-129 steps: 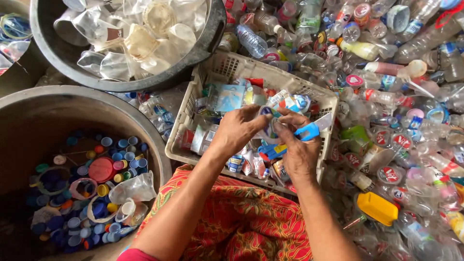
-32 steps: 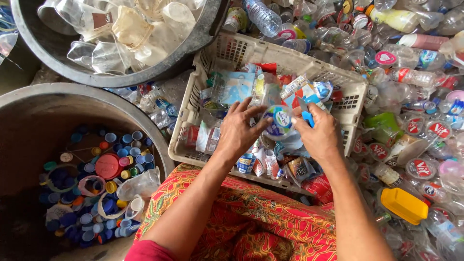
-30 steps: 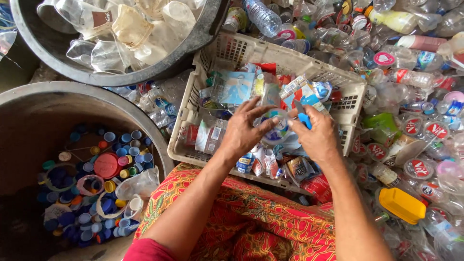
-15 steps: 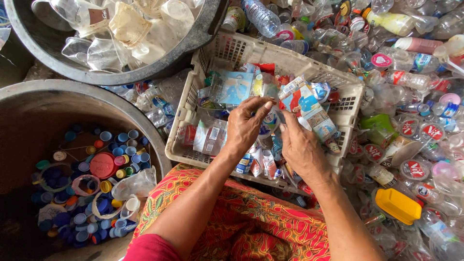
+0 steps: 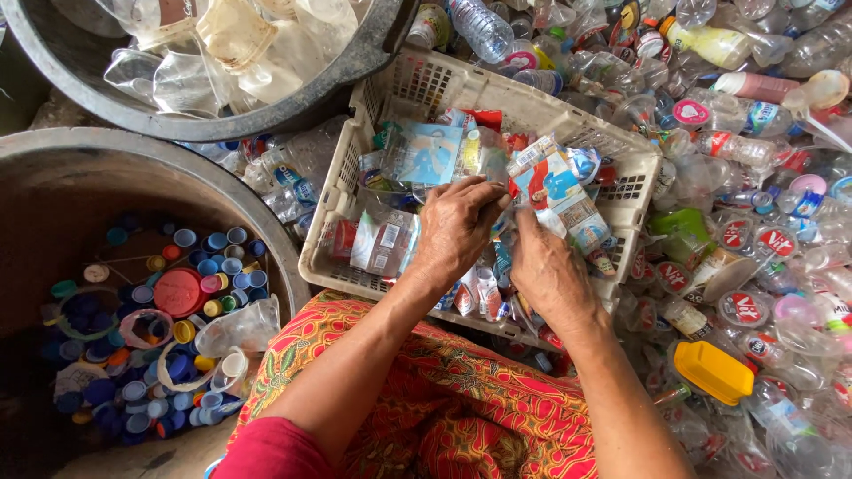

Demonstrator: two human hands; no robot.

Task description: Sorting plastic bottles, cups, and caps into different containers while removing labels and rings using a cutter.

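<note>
Both hands work inside the white slatted plastic basket [image 5: 621,191] of torn labels. The left hand [image 5: 454,232] pinches a crumpled clear plastic bottle [image 5: 500,232] by the fingertips; the right hand [image 5: 546,270], just beside it, grips the same bottle from below. The thin, slippery plastic could slip free and drop among the loose labels beneath the hands.

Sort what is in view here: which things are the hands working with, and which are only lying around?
In hand:
- left hand and right hand, close together over the basket
- crumpled clear plastic bottle with torn label, at the fingers
- white plastic lattice basket full of labels

Lying about:
- grey tub of coloured bottle caps
- dark tub of clear plastic cups
- yellow plastic lid
- heap of empty clear bottles
</note>
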